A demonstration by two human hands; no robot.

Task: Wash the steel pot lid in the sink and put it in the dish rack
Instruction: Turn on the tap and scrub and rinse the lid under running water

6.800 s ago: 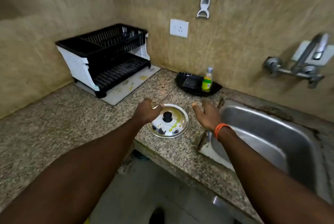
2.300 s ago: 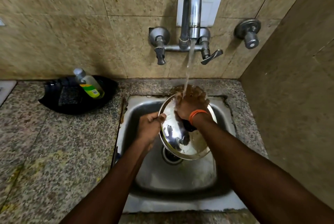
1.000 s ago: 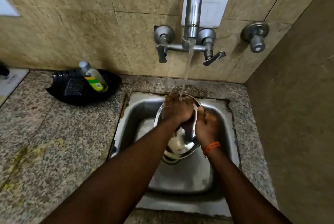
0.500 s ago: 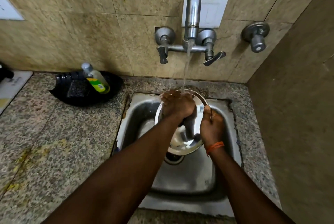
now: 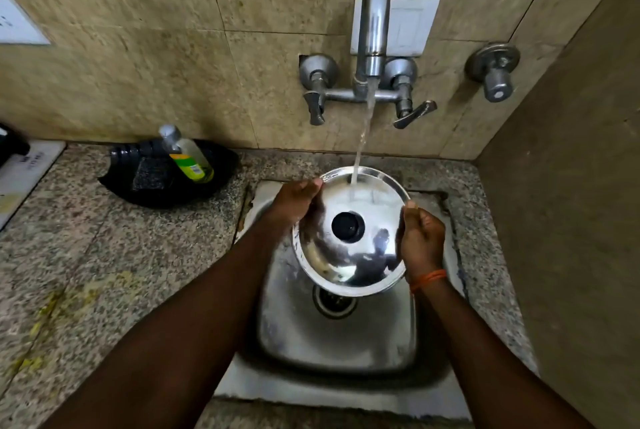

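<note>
The steel pot lid (image 5: 360, 255), round and shiny with a black knob in its middle, is held over the steel sink (image 5: 339, 342), top side facing me. My left hand (image 5: 298, 201) grips its left rim and my right hand (image 5: 420, 238), with an orange band at the wrist, grips its right rim. Water runs from the tap (image 5: 372, 23) onto the lid's far part. Only a dark corner of the dish rack (image 5: 10, 148) shows at the far left edge.
A black tray (image 5: 145, 182) with a dish-soap bottle (image 5: 188, 156) and a scrub pad sits on the granite counter (image 5: 104, 272) left of the sink. Yellow stains mark the counter. A side wall (image 5: 571, 220) closes in on the right. A second valve (image 5: 493, 73) sticks out there.
The lid has been turned so its knob side faces me, and my left hand has moved from the middle of the lid to its left rim. Water keeps running.
</note>
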